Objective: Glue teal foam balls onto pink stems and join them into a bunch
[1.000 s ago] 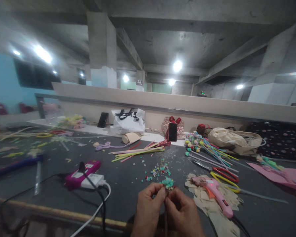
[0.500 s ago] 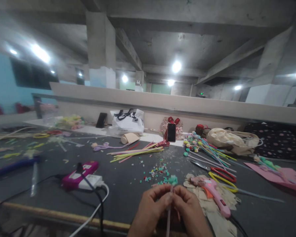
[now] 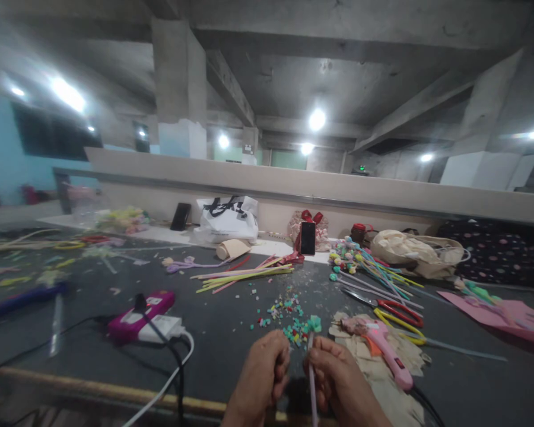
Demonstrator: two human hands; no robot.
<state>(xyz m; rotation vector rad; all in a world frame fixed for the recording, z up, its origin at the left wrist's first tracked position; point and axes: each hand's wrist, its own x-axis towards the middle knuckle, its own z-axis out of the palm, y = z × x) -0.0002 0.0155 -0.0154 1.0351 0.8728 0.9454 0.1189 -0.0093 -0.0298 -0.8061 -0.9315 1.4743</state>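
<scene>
My right hand (image 3: 336, 373) is closed around a thin pale lilac stem (image 3: 312, 382), pinching it near the top between thumb and fingers. A small green flower-like tuft (image 3: 314, 324) crowns this stem, which stands nearly upright. Slightly apart on the other side, my left hand (image 3: 264, 370) is closed with curled fingers; whatever they may hold is hidden. Just beyond both hands lies a scatter of small green, yellow, red and white bits (image 3: 289, 314). A pink hot glue gun (image 3: 387, 347) rests on crumpled beige scraps (image 3: 351, 344) beside my right hand.
Red-handled scissors (image 3: 396, 311) and yellow-handled ones (image 3: 398, 326) lie right of the bits. Behind are loose coloured stems (image 3: 249, 276), flower-topped stems (image 3: 365, 261), a phone (image 3: 307, 238) and a white bag (image 3: 229, 219). A purple power strip (image 3: 145, 314) with cables sits left.
My left hand has come off the stem and moved a little left, with its fingers curled. My right hand keeps hold of the stem. The view has shifted slightly.
</scene>
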